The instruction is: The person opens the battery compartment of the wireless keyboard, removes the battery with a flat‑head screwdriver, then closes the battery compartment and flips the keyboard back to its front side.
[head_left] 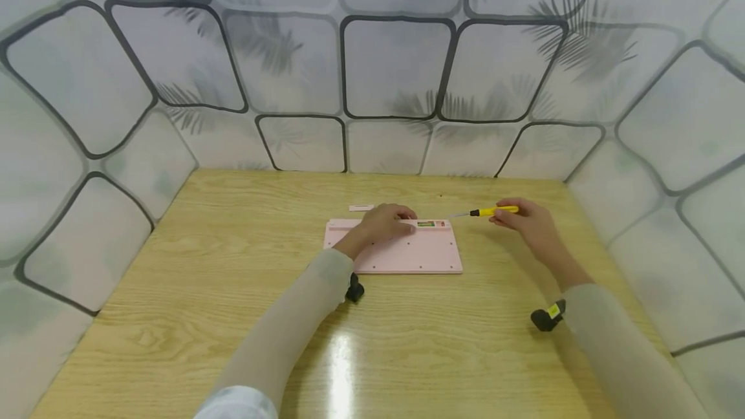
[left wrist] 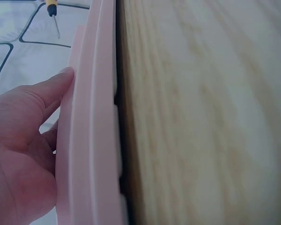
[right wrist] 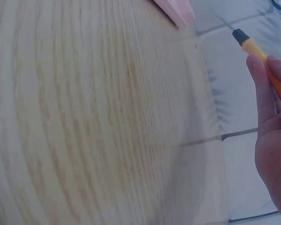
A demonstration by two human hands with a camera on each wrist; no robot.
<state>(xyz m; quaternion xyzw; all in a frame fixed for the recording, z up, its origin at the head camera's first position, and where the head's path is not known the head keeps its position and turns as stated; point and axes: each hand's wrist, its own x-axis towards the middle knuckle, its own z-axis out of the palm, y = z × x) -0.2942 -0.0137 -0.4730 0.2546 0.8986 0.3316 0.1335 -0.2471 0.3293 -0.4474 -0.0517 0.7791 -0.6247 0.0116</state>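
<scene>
Beige sleeves (head_left: 305,302), black wrist cameras (head_left: 354,290)

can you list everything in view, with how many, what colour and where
keyboard: 1, pink, underside up at the table's far middle
green-and-red patch: 1, along the keyboard's far edge, too small to identify
screwdriver: 1, yellow with black collar, right of the keyboard
small strip: 1, pale, on the table beyond the keyboard
table: 1, yellowish wood grain, below everything
patterned backdrop: white with grey outlines and leaf prints, behind and at both sides
wrist cameras: 2, black, one per wrist
sleeves: 2, beige, on both arms
left grip: 1, bare, holding the keyboard
right grip: 1, bare, holding the screwdriver
</scene>
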